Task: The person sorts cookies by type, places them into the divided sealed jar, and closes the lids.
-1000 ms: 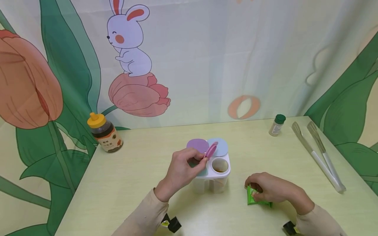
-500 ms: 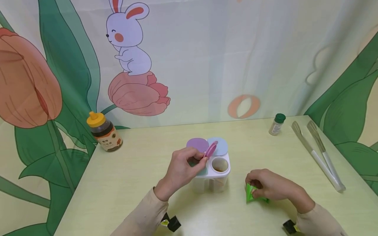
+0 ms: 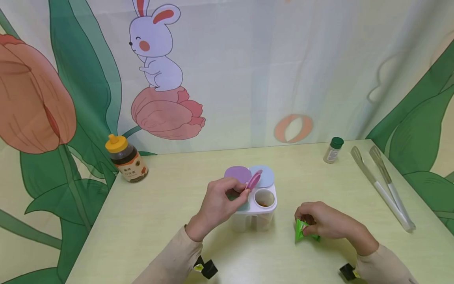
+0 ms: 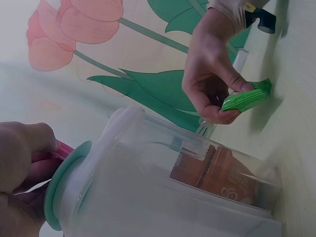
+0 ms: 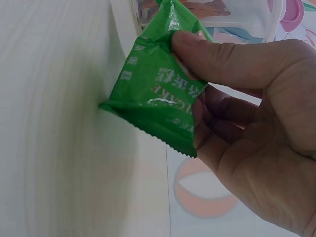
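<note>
My left hand [image 3: 222,201] pinches a raised pink lid [image 3: 253,180] between thumb and fingers, over a white and clear storage box [image 3: 251,221] with several round compartments. The front right compartment [image 3: 264,198] stands uncovered. Through the clear wall in the left wrist view, brown packets [image 4: 217,173] show inside. To the right of the box, my right hand [image 3: 328,221] grips a small green snack packet [image 5: 157,94] between thumb and fingers, close over the table. White lettering runs across the packet's front.
A purple lid [image 3: 237,174] and a light blue lid [image 3: 264,176] cover the rear compartments. A honey bottle [image 3: 129,165] with a yellow cap stands back left. At the back right are a green-capped shaker [image 3: 333,150] and metal tongs [image 3: 386,191].
My right hand has risen slightly, and the green packet in it has tilted up from the table. The left hand still holds the pink lid in the same place.
</note>
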### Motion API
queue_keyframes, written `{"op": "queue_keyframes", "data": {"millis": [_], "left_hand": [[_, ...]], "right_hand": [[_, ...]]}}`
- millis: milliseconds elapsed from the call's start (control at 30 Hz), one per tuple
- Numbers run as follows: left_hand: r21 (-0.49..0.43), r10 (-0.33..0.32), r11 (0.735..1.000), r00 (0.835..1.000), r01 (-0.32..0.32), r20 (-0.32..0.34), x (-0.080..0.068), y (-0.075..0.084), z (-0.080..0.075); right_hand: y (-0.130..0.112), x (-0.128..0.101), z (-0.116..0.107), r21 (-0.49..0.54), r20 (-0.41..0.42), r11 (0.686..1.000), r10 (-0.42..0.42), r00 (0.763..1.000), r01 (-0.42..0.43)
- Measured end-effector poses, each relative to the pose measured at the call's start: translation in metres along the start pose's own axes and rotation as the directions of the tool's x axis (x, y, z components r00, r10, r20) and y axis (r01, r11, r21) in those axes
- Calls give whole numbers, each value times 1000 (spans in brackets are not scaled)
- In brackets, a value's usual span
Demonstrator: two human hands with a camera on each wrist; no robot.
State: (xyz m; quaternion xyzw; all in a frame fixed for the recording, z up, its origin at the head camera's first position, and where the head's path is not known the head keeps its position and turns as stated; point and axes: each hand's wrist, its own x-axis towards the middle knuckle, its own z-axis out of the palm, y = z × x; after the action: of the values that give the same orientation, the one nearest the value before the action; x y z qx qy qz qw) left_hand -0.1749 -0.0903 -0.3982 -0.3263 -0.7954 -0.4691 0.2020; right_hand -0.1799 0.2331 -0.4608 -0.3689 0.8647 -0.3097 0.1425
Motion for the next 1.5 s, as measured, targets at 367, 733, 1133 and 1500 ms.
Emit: {"op": "queue_keyframes", "data": {"millis": [367, 733, 1133, 1500], "left_hand": [[112, 147, 982, 989, -150, 34, -3, 5, 2], [329, 280, 890, 948, -315, 151, -5, 14, 8], [450, 264, 814, 924, -367, 278, -6, 20, 11], [426, 235, 831, 919, -359, 316, -6, 20, 10]], "right_hand": [[1, 2, 1, -8, -3, 999, 35, 999, -35], [3, 4, 3, -29, -21, 999, 39, 999, -39], [12, 11, 8, -51, -45, 997, 61, 997, -64], [9, 16, 7, -63, -24, 995, 77, 997, -78]]}}
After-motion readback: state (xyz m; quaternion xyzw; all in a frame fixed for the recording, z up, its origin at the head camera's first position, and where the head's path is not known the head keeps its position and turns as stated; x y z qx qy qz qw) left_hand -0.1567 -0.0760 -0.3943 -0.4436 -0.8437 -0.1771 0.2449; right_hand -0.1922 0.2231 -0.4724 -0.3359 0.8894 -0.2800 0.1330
